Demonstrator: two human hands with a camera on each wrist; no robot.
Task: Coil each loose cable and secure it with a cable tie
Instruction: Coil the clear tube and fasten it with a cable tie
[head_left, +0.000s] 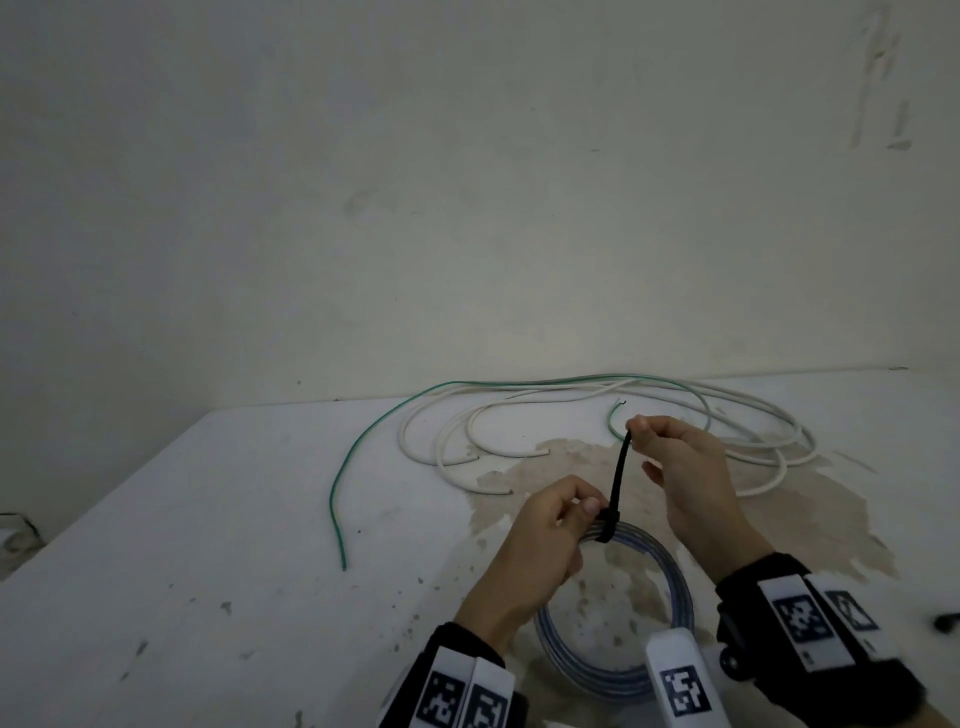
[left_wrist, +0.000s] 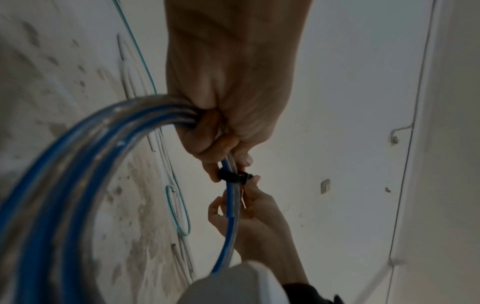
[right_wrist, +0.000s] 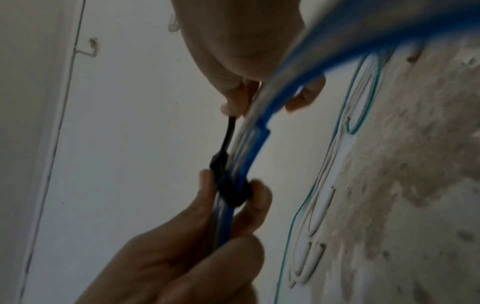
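A coil of blue and clear cable (head_left: 683, 597) stands tilted on the white table (head_left: 208, 545), near the front. A black cable tie (head_left: 618, 478) is wrapped round the top of the coil, and its tail runs up and away. My left hand (head_left: 587, 512) grips the coil right at the tie's loop (left_wrist: 232, 176), thumb and fingers on either side. My right hand (head_left: 636, 428) pinches the tail's end (right_wrist: 227, 133) above the coil, and the tail is stretched straight. The blue cable's cut end (right_wrist: 263, 127) lies along the bundle just beyond the loop.
Loose white cables (head_left: 467, 447) and a thin green cable (head_left: 363, 452) sprawl across the back of the table against the wall. A brown stain (head_left: 779, 519) spreads under the hands. A small black object (head_left: 945, 621) lies at the right edge. The table's left edge runs diagonally.
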